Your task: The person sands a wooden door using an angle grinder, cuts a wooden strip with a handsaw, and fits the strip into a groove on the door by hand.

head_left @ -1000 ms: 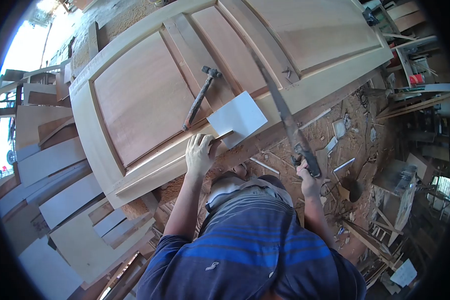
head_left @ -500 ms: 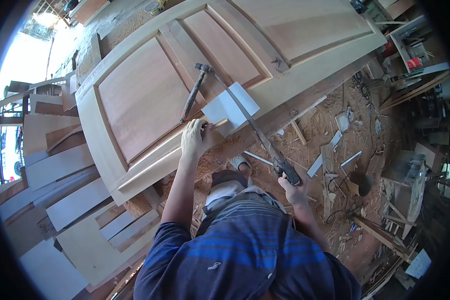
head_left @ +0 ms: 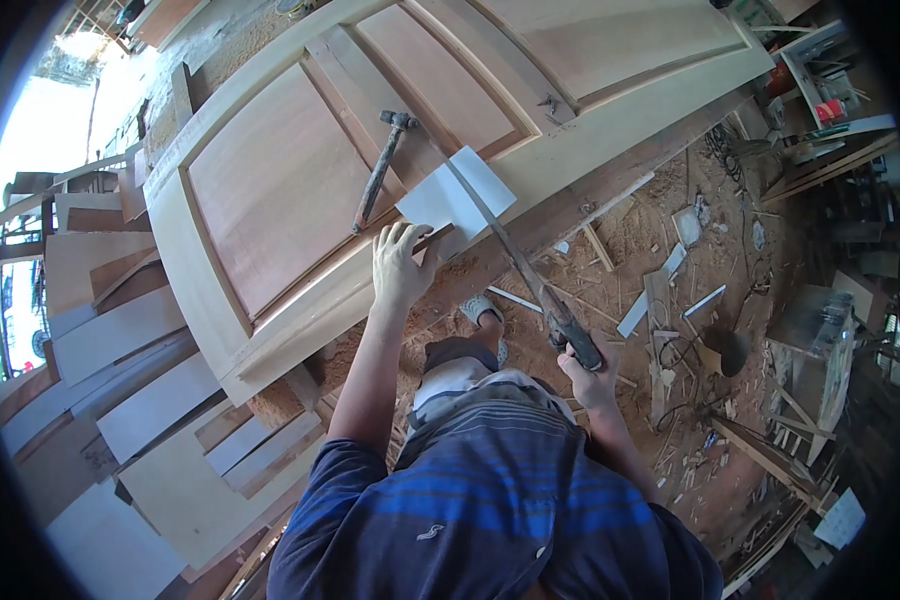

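- The right hand (head_left: 592, 374) is wrapped around the dark handle of a saw (head_left: 513, 255), held out past the near edge of the door (head_left: 270, 190). The blade slants up across a white sheet (head_left: 435, 204), its tip end near the hammer head; whether it touches the sheet cannot be told.
- The left hand (head_left: 402, 265) is at the near edge, fingers bent over a wooden strip (head_left: 436, 238) whose end sticks out to the right; how firmly it grasps, I cannot tell.
- At the right, a box-like wooden frame (head_left: 798, 82) has a red thing (head_left: 828, 110) in it; its other contents are too dark to name.
- On the floor, a dark round thing (head_left: 733, 352) looks like a bucket; its inside cannot be made out.
- The hammer (head_left: 378, 175) lies on the door left of the sheet, handle end toward the near edge.
- The sheet takes up part of that edge, under the saw's line and just beside the strip.
- Boards (head_left: 145, 330) lie overlapping beyond the door's left end.
- Below the near edge, scraps and sawdust litter the floor around a shoe (head_left: 478, 308).
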{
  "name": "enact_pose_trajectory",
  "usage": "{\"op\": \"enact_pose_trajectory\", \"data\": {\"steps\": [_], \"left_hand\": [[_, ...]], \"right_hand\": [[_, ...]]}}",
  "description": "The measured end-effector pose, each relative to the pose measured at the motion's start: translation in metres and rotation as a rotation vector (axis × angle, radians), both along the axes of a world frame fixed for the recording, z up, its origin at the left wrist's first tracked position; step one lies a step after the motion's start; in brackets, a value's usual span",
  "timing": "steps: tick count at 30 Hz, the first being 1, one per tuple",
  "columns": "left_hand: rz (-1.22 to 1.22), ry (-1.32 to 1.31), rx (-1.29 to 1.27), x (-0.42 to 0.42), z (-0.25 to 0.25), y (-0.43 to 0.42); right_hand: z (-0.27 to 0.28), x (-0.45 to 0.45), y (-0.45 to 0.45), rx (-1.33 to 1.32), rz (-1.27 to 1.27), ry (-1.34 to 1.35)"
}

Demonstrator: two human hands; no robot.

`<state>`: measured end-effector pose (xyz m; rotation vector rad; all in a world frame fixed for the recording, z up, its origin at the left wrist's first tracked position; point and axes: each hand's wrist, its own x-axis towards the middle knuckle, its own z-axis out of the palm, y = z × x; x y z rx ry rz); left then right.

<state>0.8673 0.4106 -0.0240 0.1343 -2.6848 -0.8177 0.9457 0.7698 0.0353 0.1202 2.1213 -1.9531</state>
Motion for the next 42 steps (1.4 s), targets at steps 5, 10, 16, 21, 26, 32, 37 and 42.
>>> {"op": "enact_pose_trajectory", "data": {"steps": [5, 10, 16, 21, 26, 32, 37, 42], "left_hand": [[-0.018, 0.043, -0.067, -0.011, 0.002, 0.011], [-0.001, 0.045, -0.047, -0.016, -0.010, 0.015], [0.014, 0.057, -0.053, -0.020, -0.013, 0.022], [-0.104, 0.082, -0.092, -0.021, -0.016, 0.013], [-0.091, -0.011, 0.026, -0.020, -0.012, 0.012], [-0.038, 0.024, 0.015, -0.021, -0.020, 0.018], [-0.055, 0.016, -0.110, -0.023, -0.029, 0.010], [-0.113, 0.079, -0.162, -0.024, -0.045, 0.004]], "right_hand": [[-0.013, 0.002, 0.001, 0.017, 0.008, -0.016], [0.002, -0.005, -0.003, 0.121, 0.064, 0.007], [0.002, 0.007, -0.008, 0.120, 0.058, 0.018], [0.005, 0.024, -0.018, 0.090, 0.051, 0.094], [-0.009, 0.049, -0.023, 0.058, 0.031, 0.091], [-0.018, 0.072, -0.047, 0.077, -0.020, 0.145], [-0.017, 0.078, -0.076, 0.188, -0.004, 0.226], [-0.010, 0.096, -0.116, 0.208, -0.051, 0.101]]}}
